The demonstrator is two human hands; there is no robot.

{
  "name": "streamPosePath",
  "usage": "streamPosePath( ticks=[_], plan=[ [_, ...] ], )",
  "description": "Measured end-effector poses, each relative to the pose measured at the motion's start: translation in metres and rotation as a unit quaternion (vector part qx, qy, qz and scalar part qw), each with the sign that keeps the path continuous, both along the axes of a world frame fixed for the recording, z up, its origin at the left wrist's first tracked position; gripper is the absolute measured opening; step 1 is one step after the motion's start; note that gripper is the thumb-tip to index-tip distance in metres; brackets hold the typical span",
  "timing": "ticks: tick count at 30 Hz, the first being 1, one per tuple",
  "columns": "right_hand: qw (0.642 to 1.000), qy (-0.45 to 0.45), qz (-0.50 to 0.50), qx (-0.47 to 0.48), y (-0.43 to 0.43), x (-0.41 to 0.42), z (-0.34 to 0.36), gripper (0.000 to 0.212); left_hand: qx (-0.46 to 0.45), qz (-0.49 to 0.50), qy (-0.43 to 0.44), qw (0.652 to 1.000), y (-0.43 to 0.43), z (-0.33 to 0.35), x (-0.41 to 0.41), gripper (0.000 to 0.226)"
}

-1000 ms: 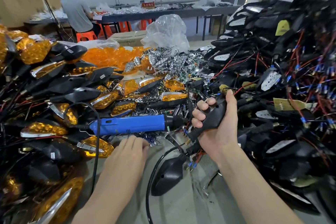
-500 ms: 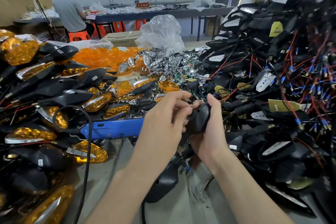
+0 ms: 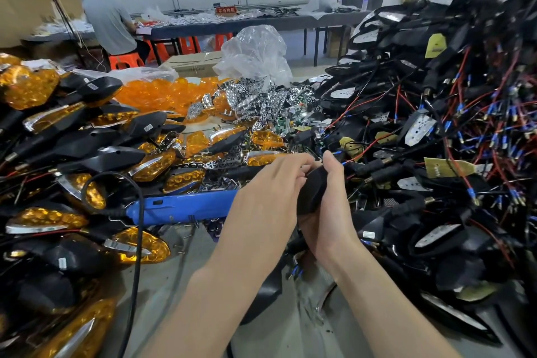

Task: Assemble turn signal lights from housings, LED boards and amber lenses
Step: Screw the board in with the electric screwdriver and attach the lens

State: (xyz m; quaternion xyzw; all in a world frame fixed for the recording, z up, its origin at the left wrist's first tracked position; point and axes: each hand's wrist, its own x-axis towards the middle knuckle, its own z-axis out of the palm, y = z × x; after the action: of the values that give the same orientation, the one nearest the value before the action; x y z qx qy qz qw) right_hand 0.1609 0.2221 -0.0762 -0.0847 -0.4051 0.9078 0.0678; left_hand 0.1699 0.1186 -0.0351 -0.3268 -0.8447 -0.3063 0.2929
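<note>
Item: housing [image 3: 312,190], black, held over bench [image 3: 174,285] between both grips.
Axis: we note long axis near upright, top tipped away from us.
Right grip [image 3: 331,212]: wrapped round housing from right side, thumb up.
Left grip [image 3: 267,197]: fingers curled onto housing top; what lies under them we cannot tell.
Lenses [image 3: 157,93], boards [image 3: 255,102]: beyond, leftward; left grip nearer.

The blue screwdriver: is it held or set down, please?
Set down: screwdriver lies on the bench; left hand and right hand hold the housing.
</note>
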Motion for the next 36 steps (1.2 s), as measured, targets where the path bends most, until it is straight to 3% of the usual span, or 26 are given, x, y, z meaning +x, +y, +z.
streamPosePath(
  ticks=[5,8,10,15,20,24,28,31,34,36],
  plan=[
    [1.0,-0.004,-0.005,0.013,-0.002,0.0,0.0,0.042,-0.06,0.043,-0.008,0.997,0.001,-0.001,0.008,0.056],
    [0.999,0.006,-0.001,-0.051,-0.001,-0.001,-0.001,0.038,0.103,-0.005,-0.175,0.979,-0.001,0.0,0.015,0.049],
    [0.997,0.038,-0.006,-0.072,-0.001,-0.003,-0.001,0.04,0.246,-0.024,-0.29,0.925,-0.011,0.004,0.017,0.043],
    [0.993,0.038,0.004,-0.108,0.001,-0.007,-0.001,0.046,0.5,0.047,-0.405,0.764,-0.049,-0.005,0.017,0.024],
    [0.978,0.055,0.013,-0.199,0.007,-0.006,0.002,0.048,0.607,0.101,-0.473,0.63,-0.077,-0.031,0.017,0.02],
    [0.987,0.092,0.025,-0.128,0.008,-0.004,0.007,0.042,0.657,0.109,-0.503,0.551,-0.078,-0.034,0.01,0.026],
    [0.993,0.081,0.026,-0.083,0.001,-0.001,0.004,0.013,0.668,0.146,-0.523,0.508,-0.069,-0.02,-0.021,0.029],
    [0.991,0.073,0.018,-0.108,0.004,-0.003,0.004,0.021,0.664,0.161,-0.532,0.5,-0.064,-0.007,-0.037,0.033],
    [0.989,0.085,0.022,-0.121,0.005,-0.003,0.004,0.015,0.66,0.171,-0.492,0.542,-0.059,-0.011,-0.036,0.024],
    [0.989,0.093,0.019,-0.115,0.005,-0.003,0.003,0.016,0.642,0.164,-0.433,0.611,-0.057,-0.018,-0.03,0.021]
  ],
)
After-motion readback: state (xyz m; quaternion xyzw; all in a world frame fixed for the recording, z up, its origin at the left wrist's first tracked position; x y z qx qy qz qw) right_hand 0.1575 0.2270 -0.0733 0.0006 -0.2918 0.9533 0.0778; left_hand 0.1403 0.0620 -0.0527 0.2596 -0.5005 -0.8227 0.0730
